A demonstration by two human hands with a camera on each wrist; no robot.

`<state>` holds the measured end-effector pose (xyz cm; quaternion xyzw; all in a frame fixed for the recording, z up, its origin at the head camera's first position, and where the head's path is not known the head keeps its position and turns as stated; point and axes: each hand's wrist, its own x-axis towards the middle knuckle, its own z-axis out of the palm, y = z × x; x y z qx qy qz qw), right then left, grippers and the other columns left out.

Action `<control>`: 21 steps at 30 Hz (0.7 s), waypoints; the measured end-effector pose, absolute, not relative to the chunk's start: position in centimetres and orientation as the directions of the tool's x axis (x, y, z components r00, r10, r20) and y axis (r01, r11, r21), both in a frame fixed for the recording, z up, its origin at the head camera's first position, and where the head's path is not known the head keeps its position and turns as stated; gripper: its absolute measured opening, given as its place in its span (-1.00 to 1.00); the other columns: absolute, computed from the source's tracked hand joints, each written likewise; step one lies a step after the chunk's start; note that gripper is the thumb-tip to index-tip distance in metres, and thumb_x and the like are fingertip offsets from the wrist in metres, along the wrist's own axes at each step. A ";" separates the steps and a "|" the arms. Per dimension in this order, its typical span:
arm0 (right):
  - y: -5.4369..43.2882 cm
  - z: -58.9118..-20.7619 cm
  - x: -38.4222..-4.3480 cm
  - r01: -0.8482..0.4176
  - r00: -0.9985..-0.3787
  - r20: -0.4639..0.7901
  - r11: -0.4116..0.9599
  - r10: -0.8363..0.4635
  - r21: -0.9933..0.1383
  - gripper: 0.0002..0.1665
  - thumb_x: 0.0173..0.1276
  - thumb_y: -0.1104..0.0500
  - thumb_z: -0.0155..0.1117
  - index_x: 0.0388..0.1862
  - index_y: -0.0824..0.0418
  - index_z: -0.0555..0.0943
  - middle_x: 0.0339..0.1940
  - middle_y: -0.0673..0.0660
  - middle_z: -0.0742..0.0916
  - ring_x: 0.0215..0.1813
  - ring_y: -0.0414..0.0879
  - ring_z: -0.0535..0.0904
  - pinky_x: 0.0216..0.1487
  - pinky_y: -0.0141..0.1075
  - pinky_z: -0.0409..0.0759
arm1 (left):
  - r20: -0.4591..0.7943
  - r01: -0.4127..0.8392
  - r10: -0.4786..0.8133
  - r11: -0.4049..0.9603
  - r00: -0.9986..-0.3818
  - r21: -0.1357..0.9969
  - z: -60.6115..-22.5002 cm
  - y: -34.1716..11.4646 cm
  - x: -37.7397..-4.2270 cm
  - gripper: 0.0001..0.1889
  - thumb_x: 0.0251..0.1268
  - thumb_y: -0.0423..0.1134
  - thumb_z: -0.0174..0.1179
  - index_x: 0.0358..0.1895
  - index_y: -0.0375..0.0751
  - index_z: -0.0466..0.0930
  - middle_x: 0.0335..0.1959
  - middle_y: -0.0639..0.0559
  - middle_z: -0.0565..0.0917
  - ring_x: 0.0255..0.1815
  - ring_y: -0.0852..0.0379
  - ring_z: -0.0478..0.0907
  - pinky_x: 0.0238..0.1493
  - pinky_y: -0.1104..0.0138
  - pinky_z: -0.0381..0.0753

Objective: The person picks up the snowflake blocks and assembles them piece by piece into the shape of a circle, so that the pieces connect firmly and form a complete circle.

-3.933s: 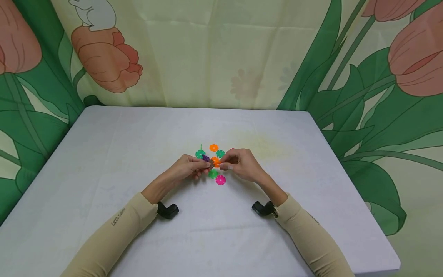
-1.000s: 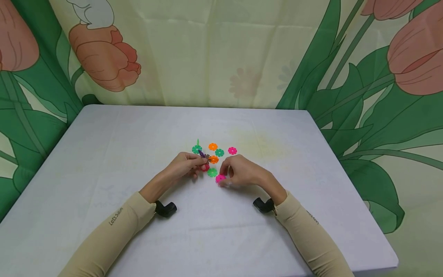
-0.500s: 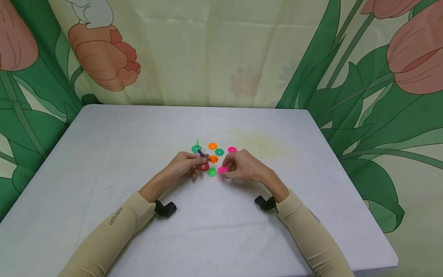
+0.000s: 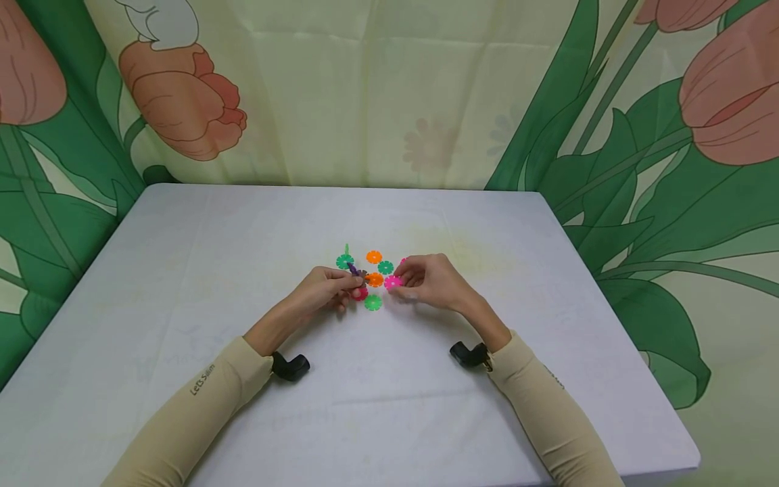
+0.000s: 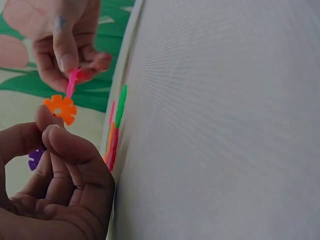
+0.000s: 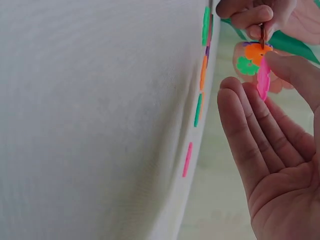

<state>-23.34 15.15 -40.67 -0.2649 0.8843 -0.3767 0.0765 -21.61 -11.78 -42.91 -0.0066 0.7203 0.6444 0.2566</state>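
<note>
My left hand (image 4: 326, 289) pinches a chain of notched plastic snowflake discs. In the right wrist view, its brown disc (image 6: 262, 36) stands edge-on in the fingertips, with an orange disc (image 6: 256, 53) joined on. A purple disc (image 4: 353, 269) and a green disc (image 4: 344, 261) with an upright light green piece extend from the far side. Between thumb and fingers, my right hand (image 4: 437, 279) holds a pink disc (image 4: 393, 283). From the left wrist view, that pink disc (image 5: 72, 84) is edge-on close to the orange disc (image 5: 61, 109); whether they touch I cannot tell.
Loose discs lie on the white table (image 4: 243, 230): an orange disc (image 4: 374, 257), a teal disc (image 4: 385, 268), a light green disc (image 4: 373, 302) and a red disc (image 4: 360, 294). Another pink disc (image 6: 187, 160) lies beyond my right hand. A printed cloth (image 4: 365, 95) hangs behind.
My right hand let go of the orange piece, picked the pink disc off the table's near side and raised it toward the chain. My left hand stays nearly still.
</note>
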 end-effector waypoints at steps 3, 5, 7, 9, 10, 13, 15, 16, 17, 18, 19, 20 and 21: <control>15.1 -40.7 -23.4 -0.420 -0.847 0.082 0.568 -0.525 -0.708 -0.68 0.22 0.10 0.68 -0.13 0.20 0.78 -0.33 0.06 0.84 -0.30 -0.17 0.76 -0.09 -0.33 0.78 | -0.373 -0.335 0.326 0.168 -0.869 0.927 -42.9 -11.8 -21.6 -0.61 0.54 -0.10 0.28 0.11 -0.42 0.72 -0.47 0.14 0.61 -0.48 0.22 0.48 -0.40 0.46 0.60; 15.0 -40.7 -23.4 -0.427 -0.845 0.092 0.562 -0.526 -0.708 -0.68 0.21 0.10 0.68 -0.13 0.21 0.78 -0.34 0.06 0.84 -0.30 -0.17 0.77 -0.09 -0.33 0.78 | -0.370 -0.332 0.329 0.167 -0.869 0.928 -42.9 -11.8 -21.5 -0.60 0.54 -0.11 0.29 0.12 -0.43 0.71 -0.47 0.13 0.61 -0.48 0.22 0.48 -0.40 0.45 0.60; 15.0 -40.7 -23.3 -0.434 -0.843 0.101 0.556 -0.529 -0.709 -0.68 0.21 0.11 0.68 -0.13 0.21 0.77 -0.34 0.07 0.83 -0.31 -0.17 0.77 -0.09 -0.34 0.78 | -0.370 -0.332 0.331 0.166 -0.868 0.929 -42.9 -11.8 -21.5 -0.60 0.54 -0.11 0.29 0.13 -0.43 0.71 -0.47 0.14 0.62 -0.48 0.22 0.49 -0.40 0.45 0.60; 15.0 -40.7 -23.3 -0.441 -0.839 0.109 0.550 -0.533 -0.709 -0.68 0.22 0.11 0.68 -0.13 0.21 0.77 -0.34 0.07 0.84 -0.31 -0.17 0.76 -0.10 -0.35 0.78 | -0.369 -0.332 0.333 0.166 -0.868 0.929 -42.9 -11.8 -21.6 -0.60 0.53 -0.11 0.29 0.13 -0.43 0.70 -0.48 0.14 0.62 -0.48 0.22 0.49 -0.41 0.45 0.60; 15.0 -40.7 -23.3 -0.444 -0.838 0.113 0.547 -0.534 -0.710 -0.68 0.22 0.11 0.68 -0.13 0.22 0.77 -0.33 0.07 0.84 -0.31 -0.17 0.76 -0.11 -0.35 0.78 | -0.370 -0.332 0.333 0.166 -0.867 0.929 -42.9 -11.8 -21.6 -0.60 0.53 -0.11 0.29 0.13 -0.44 0.70 -0.48 0.14 0.62 -0.48 0.22 0.49 -0.41 0.45 0.60; 14.9 -40.8 -23.4 -0.448 -0.836 0.118 0.543 -0.536 -0.710 -0.68 0.22 0.12 0.67 -0.12 0.22 0.78 -0.32 0.07 0.84 -0.31 -0.17 0.76 -0.11 -0.34 0.78 | -0.370 -0.332 0.334 0.167 -0.867 0.928 -42.9 -11.8 -21.6 -0.59 0.53 -0.11 0.29 0.13 -0.44 0.70 -0.48 0.14 0.62 -0.49 0.22 0.49 -0.40 0.45 0.60; 14.8 -40.8 -23.4 -0.443 -0.839 0.115 0.543 -0.533 -0.714 -0.67 0.22 0.12 0.67 -0.11 0.21 0.78 -0.31 0.07 0.84 -0.30 -0.16 0.77 -0.10 -0.33 0.79 | -0.370 -0.332 0.337 0.166 -0.866 0.928 -42.9 -11.8 -21.6 -0.59 0.53 -0.11 0.30 0.13 -0.44 0.70 -0.48 0.15 0.62 -0.49 0.23 0.49 -0.40 0.45 0.60; 14.8 -40.8 -23.4 -0.436 -0.842 0.110 0.544 -0.529 -0.717 -0.67 0.22 0.12 0.67 -0.10 0.21 0.78 -0.31 0.07 0.85 -0.29 -0.15 0.77 -0.10 -0.32 0.79 | -0.370 -0.332 0.338 0.166 -0.866 0.929 -42.9 -11.8 -21.6 -0.59 0.53 -0.11 0.30 0.14 -0.44 0.70 -0.48 0.15 0.62 -0.49 0.23 0.49 -0.40 0.45 0.60; 14.7 -40.8 -23.4 -0.425 -0.846 0.103 0.545 -0.523 -0.723 -0.67 0.22 0.11 0.67 -0.09 0.20 0.79 -0.30 0.07 0.85 -0.29 -0.15 0.77 -0.09 -0.32 0.78 | -0.368 -0.331 0.339 0.165 -0.866 0.929 -42.9 -11.8 -21.6 -0.58 0.53 -0.10 0.30 0.14 -0.44 0.70 -0.48 0.15 0.62 -0.49 0.23 0.49 -0.40 0.45 0.60; 14.7 -40.8 -23.4 -0.407 -0.852 0.092 0.543 -0.515 -0.734 -0.67 0.23 0.11 0.67 -0.08 0.20 0.79 -0.29 0.08 0.85 -0.27 -0.15 0.77 -0.08 -0.33 0.78 | -0.367 -0.330 0.339 0.164 -0.866 0.930 -42.9 -11.8 -21.6 -0.58 0.53 -0.10 0.30 0.14 -0.45 0.70 -0.48 0.15 0.62 -0.49 0.23 0.49 -0.41 0.45 0.60; 14.6 -40.8 -23.3 -0.384 -0.859 0.079 0.537 -0.505 -0.751 -0.66 0.24 0.11 0.66 -0.07 0.20 0.79 -0.28 0.09 0.85 -0.27 -0.14 0.78 -0.08 -0.34 0.77 | -0.367 -0.331 0.339 0.162 -0.866 0.930 -42.9 -11.8 -21.6 -0.58 0.53 -0.10 0.30 0.14 -0.45 0.69 -0.48 0.16 0.62 -0.49 0.23 0.49 -0.41 0.45 0.60; 14.6 -40.8 -23.3 -0.352 -0.867 0.058 0.524 -0.495 -0.776 -0.66 0.25 0.13 0.65 -0.06 0.21 0.79 -0.26 0.11 0.85 -0.27 -0.13 0.79 -0.07 -0.34 0.77 | -0.366 -0.331 0.338 0.159 -0.867 0.930 -42.9 -11.9 -21.7 -0.58 0.53 -0.10 0.30 0.14 -0.45 0.70 -0.48 0.16 0.63 -0.49 0.23 0.49 -0.41 0.45 0.60; 14.5 -40.8 -23.3 -0.314 -0.873 0.035 0.507 -0.486 -0.803 -0.66 0.27 0.15 0.64 -0.03 0.23 0.78 -0.24 0.13 0.85 -0.26 -0.11 0.81 -0.07 -0.33 0.77 | -0.365 -0.331 0.337 0.158 -0.868 0.930 -42.9 -11.9 -21.7 -0.58 0.53 -0.10 0.30 0.14 -0.45 0.70 -0.49 0.17 0.63 -0.50 0.23 0.49 -0.41 0.45 0.60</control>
